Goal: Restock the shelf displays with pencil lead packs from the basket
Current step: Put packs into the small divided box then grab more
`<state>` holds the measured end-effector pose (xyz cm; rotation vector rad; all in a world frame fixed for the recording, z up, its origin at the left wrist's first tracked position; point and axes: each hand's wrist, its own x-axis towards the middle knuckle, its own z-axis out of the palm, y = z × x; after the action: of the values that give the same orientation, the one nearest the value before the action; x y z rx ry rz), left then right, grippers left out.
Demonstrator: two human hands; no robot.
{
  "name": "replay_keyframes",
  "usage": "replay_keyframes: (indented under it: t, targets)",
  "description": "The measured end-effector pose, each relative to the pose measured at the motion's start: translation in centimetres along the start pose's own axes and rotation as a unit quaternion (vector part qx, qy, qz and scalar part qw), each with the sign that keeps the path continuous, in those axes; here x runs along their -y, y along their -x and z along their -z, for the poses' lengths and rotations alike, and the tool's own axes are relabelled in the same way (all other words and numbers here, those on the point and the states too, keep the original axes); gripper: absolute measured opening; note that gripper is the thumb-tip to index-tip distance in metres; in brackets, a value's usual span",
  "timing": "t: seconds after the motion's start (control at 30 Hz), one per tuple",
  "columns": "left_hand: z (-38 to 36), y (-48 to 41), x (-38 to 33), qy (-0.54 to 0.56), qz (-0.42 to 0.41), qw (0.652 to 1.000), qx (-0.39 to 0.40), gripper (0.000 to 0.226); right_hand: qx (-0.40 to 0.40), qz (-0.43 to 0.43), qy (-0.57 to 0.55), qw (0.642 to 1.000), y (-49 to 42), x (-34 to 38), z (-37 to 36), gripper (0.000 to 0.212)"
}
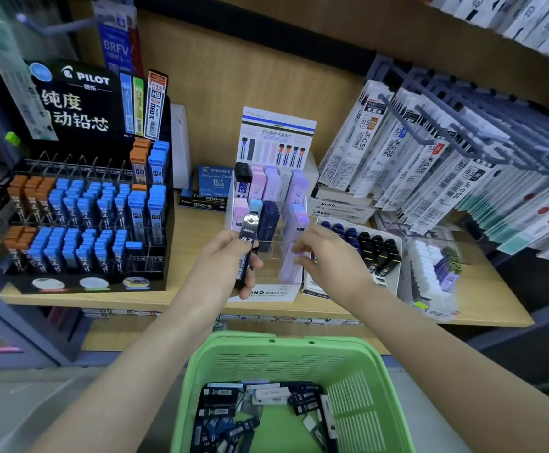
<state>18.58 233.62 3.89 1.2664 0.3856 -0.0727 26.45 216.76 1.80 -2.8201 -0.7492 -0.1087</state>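
Two hands meet at a stationery shelf mid-restock. The left hand [224, 268] grips a dark lead pack [246, 256] upright, its printed face and silver hang tab turned toward the person, apparently so the grade can be read before a slot is chosen. The right hand [327, 256] reaches to the front row of the clear display stand [273, 269], its curled fingers [299, 248] at the top of a lilac pack [290, 269]. Whether they pinch it or merely touch it cannot be told. The likely purpose is to seat or straighten that pack, or to make room beside it.

The stand, labelled for Mono lead, holds black, pink, lilac, pale blue and navy packs standing on end in stepped rows, with several front slots bare. To its left, a black Pilot display [86, 204] is packed with blue and orange cases. To its right, a white tray [398, 263] carries navy and black ones, near hanging refills [430, 165]. All sit on the wooden shelf [194, 230].

Below the forearms, the green basket [266, 361] has a heap of loose packs [233, 416], mostly dark with a few white, so much of the job seems to remain.
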Motion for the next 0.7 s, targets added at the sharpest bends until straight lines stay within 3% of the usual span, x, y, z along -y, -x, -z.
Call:
replay_keyframes:
  t: [0.23,0.4,0.57,0.7]
  targets:
    - [0.0,0.3,-0.3,-0.029,-0.008,0.999,0.018,0.022,-0.019,-0.011,0.018,1.000,0.4,0.4,-0.4,0.018]
    - [0.0,0.9,0.0,-0.145,-0.007,0.987,0.065,0.028,-0.090,-0.043,-0.201,0.974,1.4,2.5,1.1,0.027]
    - [-0.1,1.0,0.6,-0.208,-0.041,0.972,0.102,0.022,-0.008,-0.055,-0.294,0.954,3.5,4.1,2.6,0.034]
    - [-0.1,0.9,0.8,-0.192,-0.054,0.978,0.068,0.011,-0.012,-0.087,-0.352,0.932,4.6,3.6,3.2,0.026]
